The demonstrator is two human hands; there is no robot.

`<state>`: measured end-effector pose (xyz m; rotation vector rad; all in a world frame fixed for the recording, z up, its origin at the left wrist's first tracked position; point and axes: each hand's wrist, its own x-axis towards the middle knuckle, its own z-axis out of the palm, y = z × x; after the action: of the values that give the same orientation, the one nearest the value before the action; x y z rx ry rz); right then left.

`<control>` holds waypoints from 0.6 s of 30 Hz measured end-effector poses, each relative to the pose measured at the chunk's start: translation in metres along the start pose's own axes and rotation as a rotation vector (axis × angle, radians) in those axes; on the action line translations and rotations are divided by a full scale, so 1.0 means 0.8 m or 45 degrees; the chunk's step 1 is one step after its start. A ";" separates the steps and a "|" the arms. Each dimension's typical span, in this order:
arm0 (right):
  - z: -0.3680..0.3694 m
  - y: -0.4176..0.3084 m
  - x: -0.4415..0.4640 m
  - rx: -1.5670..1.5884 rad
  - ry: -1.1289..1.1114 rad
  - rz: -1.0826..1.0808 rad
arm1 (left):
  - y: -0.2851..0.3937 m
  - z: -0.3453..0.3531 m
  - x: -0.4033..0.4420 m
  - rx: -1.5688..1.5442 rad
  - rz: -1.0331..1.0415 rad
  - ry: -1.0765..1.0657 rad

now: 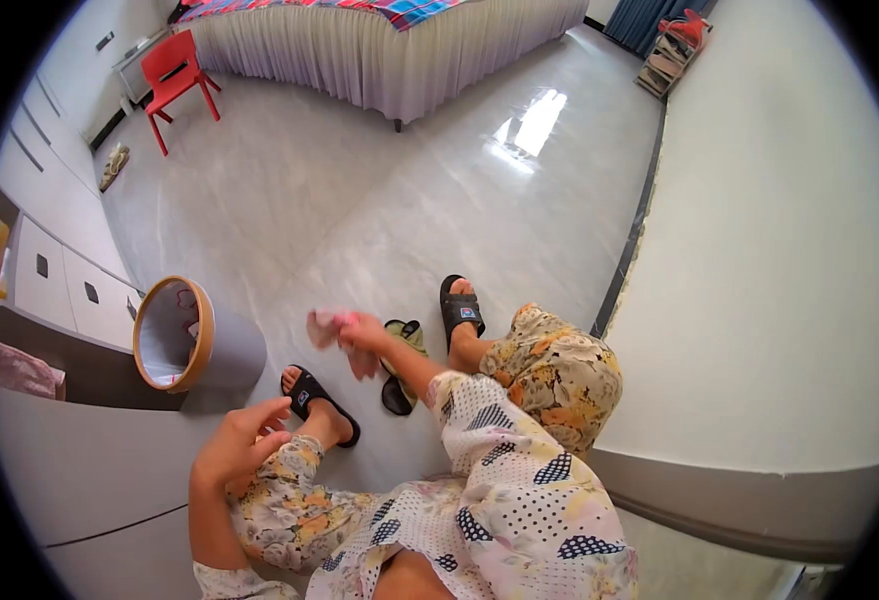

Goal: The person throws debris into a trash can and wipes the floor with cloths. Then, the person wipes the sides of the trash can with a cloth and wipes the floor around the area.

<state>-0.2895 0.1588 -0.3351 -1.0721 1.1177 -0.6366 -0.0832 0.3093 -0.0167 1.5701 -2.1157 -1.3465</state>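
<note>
My right hand [364, 332] reaches out over the floor, its fingers closed on a pink cloth [325, 326]. The cloth is smeared by motion; its exact kind does not show. Just beside that hand, a pair of green and black shoes [405, 345] rests on the floor between my feet. My forearm covers part of them. My left hand [244, 445] hovers by my left knee, fingers loosely bent and apart from the thumb, with nothing visible in it.
A grey bin [229, 345] with a wood-coloured rim stands at the left by the drawers [69, 280]. Farther off are a red chair [174, 78], a bed with a pale skirt [389, 65] and a shoe rack [671, 55]. A white wall [769, 250] bounds the right.
</note>
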 end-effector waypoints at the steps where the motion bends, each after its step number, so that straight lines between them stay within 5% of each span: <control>1: -0.014 -0.005 0.030 0.092 0.038 -0.032 | 0.001 0.000 -0.006 0.012 -0.017 -0.046; 7: -0.161 -0.176 0.008 -0.087 0.662 -0.119 | 0.030 -0.001 0.004 0.010 -0.040 -0.170; 9: -0.227 -0.150 0.039 -0.467 0.885 -0.019 | 0.020 -0.006 0.016 0.063 -0.038 -0.168; 11: -0.285 -0.135 0.026 -0.394 1.051 0.177 | -0.012 -0.012 0.019 0.095 -0.112 -0.216; 14: -0.341 -0.110 -0.029 -0.146 1.365 0.013 | -0.035 -0.020 0.026 0.050 -0.193 -0.256; 16: -0.425 0.019 -0.009 -0.241 1.621 -0.113 | -0.057 -0.024 0.024 0.020 -0.269 -0.320; 17: -0.458 0.067 -0.017 -0.392 1.827 0.172 | -0.064 -0.025 0.024 0.004 -0.304 -0.355; 18: -0.467 0.097 -0.037 -0.677 2.086 0.134 | -0.065 -0.027 0.026 0.010 -0.306 -0.379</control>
<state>-0.6557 0.0804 -0.4154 -0.7617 2.8441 -1.2078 -0.0443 0.2783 -0.0504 1.7690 -2.1454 -1.7501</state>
